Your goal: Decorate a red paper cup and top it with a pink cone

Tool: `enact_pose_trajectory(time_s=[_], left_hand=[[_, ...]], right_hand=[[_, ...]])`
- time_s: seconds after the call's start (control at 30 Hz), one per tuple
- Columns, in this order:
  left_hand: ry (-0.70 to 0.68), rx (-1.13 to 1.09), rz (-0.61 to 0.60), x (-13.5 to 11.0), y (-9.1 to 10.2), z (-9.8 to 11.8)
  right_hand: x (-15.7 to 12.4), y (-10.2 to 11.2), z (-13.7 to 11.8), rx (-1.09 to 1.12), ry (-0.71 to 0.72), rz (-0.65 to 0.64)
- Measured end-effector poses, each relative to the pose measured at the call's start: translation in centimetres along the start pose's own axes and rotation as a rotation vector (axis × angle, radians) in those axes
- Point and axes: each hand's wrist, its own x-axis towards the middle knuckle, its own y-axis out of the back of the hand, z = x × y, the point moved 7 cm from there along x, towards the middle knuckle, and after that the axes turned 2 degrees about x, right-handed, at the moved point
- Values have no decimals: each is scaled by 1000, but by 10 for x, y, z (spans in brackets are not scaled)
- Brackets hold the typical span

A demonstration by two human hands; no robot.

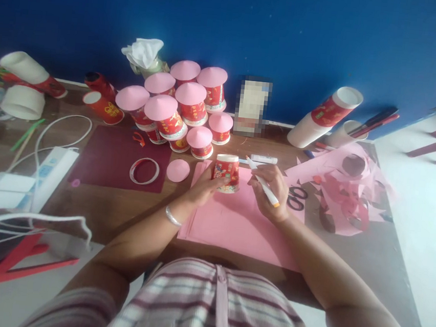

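Observation:
My left hand [203, 187] is closed around an upside-down red paper cup [227, 171] that stands on a pink paper sheet [235, 227]. My right hand [269, 195] grips a white marker [263, 182] with an orange end, its tip pointing towards the cup's base. A silver bangle sits on my left wrist. A white marker cap [263, 159] lies just behind the cup. A cut pink paper disc [177, 170] lies to the left of the sheet.
Several red cups topped with pink cones [177, 108] cluster behind. A tape ring [145, 171] lies on a dark red mat [114, 156]. Scissors [296, 198] and pink scraps [348, 194] are right. A power strip [49, 170] and cables are left; cup stacks [324, 117] lean at the wall.

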Motion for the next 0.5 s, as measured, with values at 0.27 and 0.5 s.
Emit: enact_pose_trajectory(time_s=[0.27,0.5], left_hand=[[-10,-22,-28,0,1,2],[-49,-19,-72,1,-1,3]], right_hand=[[-1,-1,-3,29,-16,-46],[0,-3,-30,-66,234,-78]])
